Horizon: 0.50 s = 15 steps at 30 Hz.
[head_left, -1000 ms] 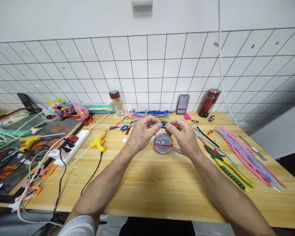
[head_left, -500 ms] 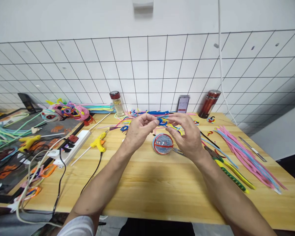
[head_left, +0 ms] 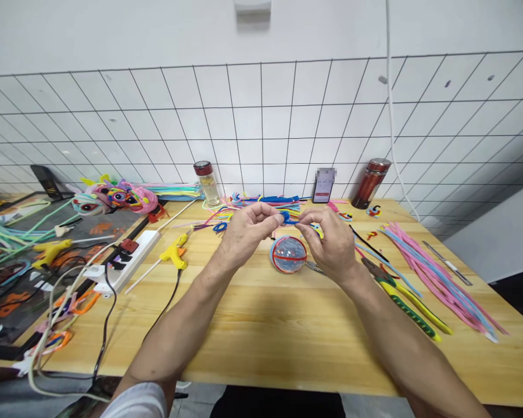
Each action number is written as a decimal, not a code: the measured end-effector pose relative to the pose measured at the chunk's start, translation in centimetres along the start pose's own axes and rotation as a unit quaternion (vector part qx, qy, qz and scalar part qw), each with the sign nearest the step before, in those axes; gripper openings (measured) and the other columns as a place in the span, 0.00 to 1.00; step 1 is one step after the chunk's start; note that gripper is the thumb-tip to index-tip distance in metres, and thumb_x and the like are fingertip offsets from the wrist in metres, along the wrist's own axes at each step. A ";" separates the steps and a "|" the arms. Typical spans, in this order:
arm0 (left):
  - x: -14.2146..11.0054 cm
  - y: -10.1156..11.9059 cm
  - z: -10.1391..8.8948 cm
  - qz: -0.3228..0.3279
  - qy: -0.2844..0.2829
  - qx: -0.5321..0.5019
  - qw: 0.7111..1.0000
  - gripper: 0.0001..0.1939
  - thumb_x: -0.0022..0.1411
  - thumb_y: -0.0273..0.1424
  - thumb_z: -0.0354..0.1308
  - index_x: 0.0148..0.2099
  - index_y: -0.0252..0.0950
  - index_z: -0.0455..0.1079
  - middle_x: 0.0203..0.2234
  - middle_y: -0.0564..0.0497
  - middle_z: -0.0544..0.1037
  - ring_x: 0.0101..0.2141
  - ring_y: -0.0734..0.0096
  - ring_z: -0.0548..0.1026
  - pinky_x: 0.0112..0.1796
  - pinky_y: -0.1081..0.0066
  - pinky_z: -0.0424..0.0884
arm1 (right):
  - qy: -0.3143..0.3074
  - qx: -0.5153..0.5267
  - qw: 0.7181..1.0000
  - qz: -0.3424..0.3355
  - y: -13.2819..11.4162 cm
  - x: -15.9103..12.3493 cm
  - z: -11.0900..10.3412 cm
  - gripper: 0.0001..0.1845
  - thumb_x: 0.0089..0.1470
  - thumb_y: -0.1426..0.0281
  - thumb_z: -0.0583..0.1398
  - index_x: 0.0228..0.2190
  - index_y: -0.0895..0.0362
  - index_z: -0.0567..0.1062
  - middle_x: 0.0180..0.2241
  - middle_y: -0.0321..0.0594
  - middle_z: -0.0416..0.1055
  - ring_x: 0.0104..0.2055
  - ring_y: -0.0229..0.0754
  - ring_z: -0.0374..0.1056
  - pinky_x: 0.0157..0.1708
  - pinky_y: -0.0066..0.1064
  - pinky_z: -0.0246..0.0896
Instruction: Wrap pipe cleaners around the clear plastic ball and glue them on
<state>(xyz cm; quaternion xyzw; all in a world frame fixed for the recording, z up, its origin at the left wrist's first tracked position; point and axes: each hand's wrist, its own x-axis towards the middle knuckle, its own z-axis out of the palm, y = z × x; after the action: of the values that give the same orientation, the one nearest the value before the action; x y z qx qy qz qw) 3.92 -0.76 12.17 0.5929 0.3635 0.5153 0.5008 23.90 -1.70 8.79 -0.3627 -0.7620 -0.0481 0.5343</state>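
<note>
Between my two hands, above the table, is a blue pipe cleaner (head_left: 290, 220) wound into a small coil. My left hand (head_left: 255, 232) pinches the coiled part between thumb and fingers. With thumb and forefinger, my right hand (head_left: 331, 241) grips the free end at the right. Just below my hands a round ball-like piece (head_left: 289, 255), pale blue-grey with red bands, sits on the table. Behind them lie loose coloured pipe cleaners (head_left: 265, 201), partly hidden by my fingers.
Yellow-green pliers (head_left: 407, 305) and pink and blue pipe cleaners (head_left: 440, 278) lie at right. At left are a yellow glue gun (head_left: 174, 252), a power strip (head_left: 133, 261) and trailing cords. A glass bottle (head_left: 208, 186), phone (head_left: 323, 187) and red flask (head_left: 372, 184) stand behind.
My right hand has closed in from a looser hold and now pinches the blue pipe cleaner's end. The coil looks tighter. Another person's hand shows at the far left edge.
</note>
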 end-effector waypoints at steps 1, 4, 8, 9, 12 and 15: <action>0.0 0.0 0.1 0.001 0.008 0.004 1.000 0.15 0.52 0.39 0.73 0.32 0.36 0.74 0.19 0.57 0.72 0.21 0.78 0.66 0.26 0.73 0.63 | 0.017 -0.005 1.000 0.018 -0.1 -0.2 0.3 0.05 0.67 0.66 0.62 0.35 0.50 0.74 0.36 0.42 0.80 0.40 0.47 0.76 0.43 0.40 0.70; -0.1 0.1 0.1 0.006 0.027 0.011 1.000 0.14 0.53 0.39 0.72 0.32 0.36 0.75 0.18 0.58 0.70 0.21 0.78 0.65 0.25 0.73 0.62 | 0.040 0.013 0.997 0.057 -0.6 -0.7 1.0 0.08 0.65 0.64 0.64 0.33 0.50 0.74 0.33 0.41 0.79 0.36 0.47 0.75 0.40 0.39 0.69; 0.0 0.3 -0.1 0.015 0.019 0.026 0.999 0.14 0.53 0.39 0.72 0.33 0.35 0.74 0.19 0.58 0.71 0.21 0.78 0.64 0.26 0.73 0.61 | -0.009 0.143 0.982 0.127 -1.1 -0.2 0.5 0.11 0.60 0.60 0.68 0.37 0.51 0.75 0.40 0.40 0.80 0.41 0.46 0.77 0.45 0.39 0.73; 0.0 0.3 -0.1 0.016 0.010 0.034 0.999 0.14 0.53 0.39 0.72 0.33 0.35 0.74 0.20 0.58 0.71 0.22 0.79 0.64 0.26 0.73 0.62 | -0.019 0.180 0.971 0.158 -1.2 0.1 0.1 0.13 0.60 0.57 0.68 0.40 0.51 0.75 0.42 0.41 0.79 0.43 0.45 0.77 0.47 0.39 0.74; -0.2 0.3 0.1 0.013 -0.034 0.062 0.997 0.14 0.53 0.38 0.71 0.33 0.35 0.73 0.22 0.57 0.73 0.24 0.78 0.66 0.28 0.74 0.63 | -0.033 0.248 0.943 0.218 -1.3 0.8 -0.8 0.19 0.59 0.54 0.68 0.45 0.52 0.76 0.43 0.41 0.79 0.43 0.44 0.78 0.46 0.38 0.75; -0.4 0.2 0.3 0.015 -0.069 0.087 0.994 0.13 0.56 0.38 0.69 0.35 0.34 0.74 0.24 0.55 0.75 0.26 0.76 0.69 0.30 0.73 0.64 | -0.060 0.248 0.940 0.227 -1.4 1.0 -0.9 0.15 0.57 0.57 0.69 0.41 0.53 0.80 0.38 0.40 0.80 0.39 0.43 0.77 0.42 0.37 0.74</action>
<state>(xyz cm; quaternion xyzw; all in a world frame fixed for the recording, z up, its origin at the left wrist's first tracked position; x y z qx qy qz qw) 4.13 -1.21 12.25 0.6737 0.3630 0.4471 0.4630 23.58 -2.66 10.50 -0.3841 -0.6776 0.2867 0.5578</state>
